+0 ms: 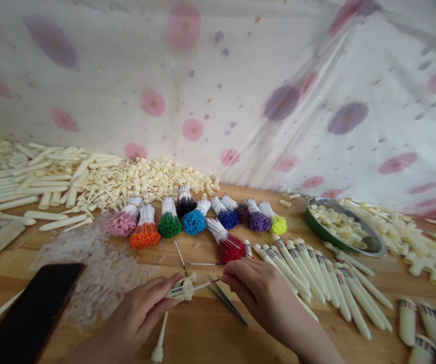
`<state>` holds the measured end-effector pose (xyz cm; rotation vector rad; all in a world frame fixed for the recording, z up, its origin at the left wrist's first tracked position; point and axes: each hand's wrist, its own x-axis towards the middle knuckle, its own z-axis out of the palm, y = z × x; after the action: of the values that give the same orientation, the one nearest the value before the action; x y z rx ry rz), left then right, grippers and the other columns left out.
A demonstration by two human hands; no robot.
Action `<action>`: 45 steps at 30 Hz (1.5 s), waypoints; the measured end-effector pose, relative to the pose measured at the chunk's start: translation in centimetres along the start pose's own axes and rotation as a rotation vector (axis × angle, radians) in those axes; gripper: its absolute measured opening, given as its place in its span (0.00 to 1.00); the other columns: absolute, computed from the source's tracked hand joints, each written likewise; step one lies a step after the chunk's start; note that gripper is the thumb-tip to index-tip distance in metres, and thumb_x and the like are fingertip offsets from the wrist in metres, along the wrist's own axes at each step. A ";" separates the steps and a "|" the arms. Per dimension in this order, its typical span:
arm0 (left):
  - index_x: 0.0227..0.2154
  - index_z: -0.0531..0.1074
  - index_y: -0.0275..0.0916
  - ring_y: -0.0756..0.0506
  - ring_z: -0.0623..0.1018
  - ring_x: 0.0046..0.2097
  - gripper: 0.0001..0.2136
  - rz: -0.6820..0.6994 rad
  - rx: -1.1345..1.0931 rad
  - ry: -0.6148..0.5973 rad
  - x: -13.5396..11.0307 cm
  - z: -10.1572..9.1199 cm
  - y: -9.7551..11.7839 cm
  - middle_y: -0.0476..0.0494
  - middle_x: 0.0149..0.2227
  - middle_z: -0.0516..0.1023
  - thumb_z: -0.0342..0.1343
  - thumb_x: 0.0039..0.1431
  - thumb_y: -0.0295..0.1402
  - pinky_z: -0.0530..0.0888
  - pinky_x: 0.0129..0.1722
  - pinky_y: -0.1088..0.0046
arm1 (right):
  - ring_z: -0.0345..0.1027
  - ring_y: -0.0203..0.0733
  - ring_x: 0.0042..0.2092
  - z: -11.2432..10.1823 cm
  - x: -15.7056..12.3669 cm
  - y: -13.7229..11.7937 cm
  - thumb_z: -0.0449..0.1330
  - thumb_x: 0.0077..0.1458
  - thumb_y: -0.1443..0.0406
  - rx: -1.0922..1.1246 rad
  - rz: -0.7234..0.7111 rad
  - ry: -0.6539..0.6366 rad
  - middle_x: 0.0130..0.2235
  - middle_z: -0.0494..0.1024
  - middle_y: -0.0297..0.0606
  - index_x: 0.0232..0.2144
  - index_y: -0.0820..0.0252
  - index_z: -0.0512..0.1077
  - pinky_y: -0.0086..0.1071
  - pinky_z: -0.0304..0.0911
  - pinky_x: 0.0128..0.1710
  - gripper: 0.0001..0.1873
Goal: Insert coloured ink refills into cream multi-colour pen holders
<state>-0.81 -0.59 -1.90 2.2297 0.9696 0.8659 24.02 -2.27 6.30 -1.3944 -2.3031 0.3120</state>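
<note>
Cream slotted holder (pixel 183 290) is sitting pinched in L hand (pixel 147 306) above worktop (pixel 210 341), R hand (pixel 259 285), pinching red-ended refill (pixel 202 285), is prob. inserting it (tip blurry), next push needing straight alignment.

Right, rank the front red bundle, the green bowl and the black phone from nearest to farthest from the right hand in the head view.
From the right hand:
1. Front red bundle: just beyond the hand.
2. Green bowl: farther back, to the right.
3. Black phone: far left, past the left hand.
</note>
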 end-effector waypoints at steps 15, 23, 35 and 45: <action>0.55 0.62 0.55 0.47 0.77 0.48 0.20 -0.005 -0.043 0.012 0.0 0.2 -0.1 0.51 0.50 0.77 0.50 0.61 0.32 0.73 0.46 0.76 | 0.64 0.37 0.27 -0.1 -0.1 -0.2 0.46 0.64 0.63 0.009 0.007 -0.002 0.25 0.71 0.35 0.28 0.60 0.67 0.28 0.55 0.27 0.15; 0.54 0.64 0.53 0.46 0.78 0.47 0.19 -0.018 -0.022 0.015 0.2 0.0 0.2 0.49 0.49 0.78 0.51 0.60 0.32 0.74 0.45 0.75 | 0.63 0.36 0.26 -0.2 0.0 -0.9 0.46 0.63 0.65 -0.005 -0.044 -0.002 0.24 0.70 0.34 0.28 0.60 0.67 0.28 0.54 0.26 0.14; 0.56 0.60 0.53 0.47 0.78 0.47 0.22 0.043 -0.004 -0.057 0.3 -0.1 0.3 0.50 0.46 0.79 0.52 0.60 0.29 0.74 0.45 0.77 | 0.66 0.36 0.27 3.6 0.7 -2.3 0.48 0.63 0.66 -0.009 -0.094 0.001 0.25 0.74 0.34 0.26 0.60 0.67 0.26 0.57 0.27 0.14; 0.55 0.62 0.54 0.46 0.77 0.48 0.21 0.015 -0.045 -0.034 0.4 -0.4 0.4 0.50 0.49 0.77 0.51 0.60 0.30 0.74 0.46 0.74 | 0.68 0.37 0.27 3.5 0.1 -1.5 0.45 0.64 0.60 0.149 0.006 0.127 0.26 0.75 0.36 0.42 0.63 0.65 0.27 0.60 0.27 0.14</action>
<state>-0.79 -0.42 -1.22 2.2090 0.9096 0.8459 21.14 -2.81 3.81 -1.3090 -2.1278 0.3771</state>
